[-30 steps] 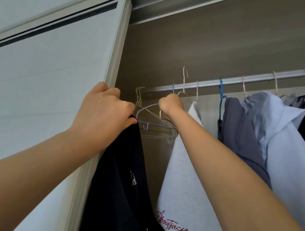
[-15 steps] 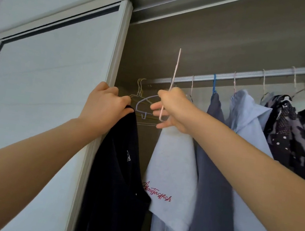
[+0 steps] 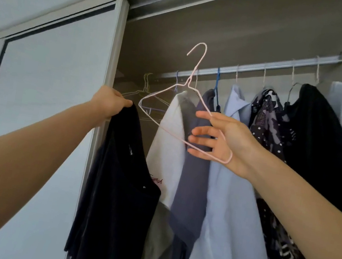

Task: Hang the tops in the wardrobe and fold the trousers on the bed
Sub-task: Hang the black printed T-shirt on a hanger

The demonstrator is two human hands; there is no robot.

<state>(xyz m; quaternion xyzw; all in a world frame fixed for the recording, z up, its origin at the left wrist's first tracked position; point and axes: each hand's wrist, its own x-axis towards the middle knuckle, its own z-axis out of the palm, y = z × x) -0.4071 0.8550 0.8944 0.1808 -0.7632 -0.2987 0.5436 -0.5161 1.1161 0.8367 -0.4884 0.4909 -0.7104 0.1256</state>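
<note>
My left hand (image 3: 111,101) grips the top of a black top (image 3: 119,188), which hangs down in front of the open wardrobe. My right hand (image 3: 220,141) holds a pink wire hanger (image 3: 195,72) by its right shoulder, thumb over the wire and fingers spread behind it. The hanger is off the rail (image 3: 268,66), tilted, with its hook pointing up. The trousers and the bed are out of view.
On the rail hang a white top (image 3: 170,143), a grey-blue top (image 3: 193,179), a light blue shirt (image 3: 227,207), a patterned top (image 3: 267,123) and a black garment (image 3: 322,144). Empty wire hangers (image 3: 144,92) hang at the rail's left end. The sliding door (image 3: 47,84) stands to the left.
My right hand has lifted the pink hanger off the rail and drawn it down and to the right. My left hand still holds the black top, a little lower.
</note>
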